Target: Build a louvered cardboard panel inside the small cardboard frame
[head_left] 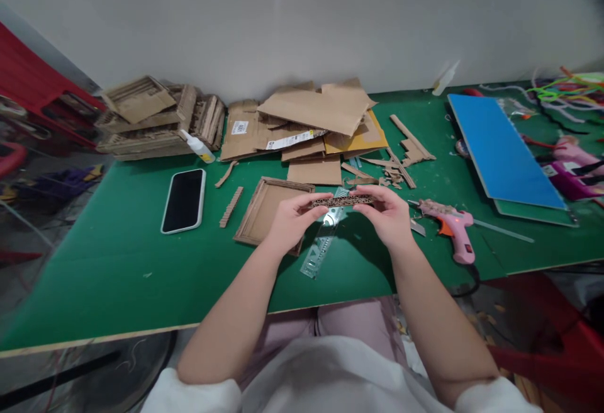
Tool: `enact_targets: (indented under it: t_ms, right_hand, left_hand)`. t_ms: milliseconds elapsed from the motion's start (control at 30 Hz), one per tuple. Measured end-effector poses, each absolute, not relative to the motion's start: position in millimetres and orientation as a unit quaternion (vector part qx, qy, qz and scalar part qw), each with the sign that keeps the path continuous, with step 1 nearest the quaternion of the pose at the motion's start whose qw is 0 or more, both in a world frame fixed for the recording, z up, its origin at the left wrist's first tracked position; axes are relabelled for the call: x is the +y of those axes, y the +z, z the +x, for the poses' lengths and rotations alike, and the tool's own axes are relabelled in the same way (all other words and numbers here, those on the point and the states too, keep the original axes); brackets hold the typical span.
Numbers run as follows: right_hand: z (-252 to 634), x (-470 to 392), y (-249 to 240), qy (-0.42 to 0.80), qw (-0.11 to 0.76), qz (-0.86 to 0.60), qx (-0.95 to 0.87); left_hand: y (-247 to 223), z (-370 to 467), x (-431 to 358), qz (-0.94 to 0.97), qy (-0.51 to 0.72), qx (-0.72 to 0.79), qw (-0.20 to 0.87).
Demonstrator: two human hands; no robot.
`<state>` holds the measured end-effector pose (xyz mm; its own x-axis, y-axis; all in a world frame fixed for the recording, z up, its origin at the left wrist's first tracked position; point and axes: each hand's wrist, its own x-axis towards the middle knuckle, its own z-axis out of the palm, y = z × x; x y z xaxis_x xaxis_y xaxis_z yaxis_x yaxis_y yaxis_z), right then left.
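Note:
Between my two hands I hold a narrow corrugated cardboard strip, its fluted edge facing me. My left hand pinches its left end between thumb and fingers. At the other end, my right hand grips it the same way. Under the strip lies a clear plastic ruler, slanted on the table. A shallow cardboard tray with raised layered edges sits beneath and left of my left hand, which partly hides it. Right of my right hand rests a pink glue gun with a glue stick protruding from its back.
A phone, a short cardboard strip and a white glue bottle lie to the left. Stacked cardboard frames and loose cardboard sheets line the wall. Cardboard scraps and a blue board are on the right.

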<state>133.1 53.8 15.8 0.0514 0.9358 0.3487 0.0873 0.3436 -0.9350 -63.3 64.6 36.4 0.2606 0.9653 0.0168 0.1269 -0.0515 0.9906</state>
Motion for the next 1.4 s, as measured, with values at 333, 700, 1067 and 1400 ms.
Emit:
enact_targets:
  t_ms: [333,700,1067,1400]
  right_hand:
    - [134,54,17,0.343,0.564,-0.456,-0.597]
    - [128,54,18,0.237,0.461,-0.502,-0.692]
    - [123,53,15,0.333,0.4,-0.519,-0.678]
    - [119,52,13,0.28,0.406,-0.498,-0.713]
  left_hand:
    - [31,-60,65,0.583,0.419,0.467,0.516]
    - [30,-53,63,0.549,0.42,0.451,0.564]
    - [30,-50,59,0.586,0.391,0.428,0.566]
    - [33,-49,55,0.637,0.344,0.438,0.533]
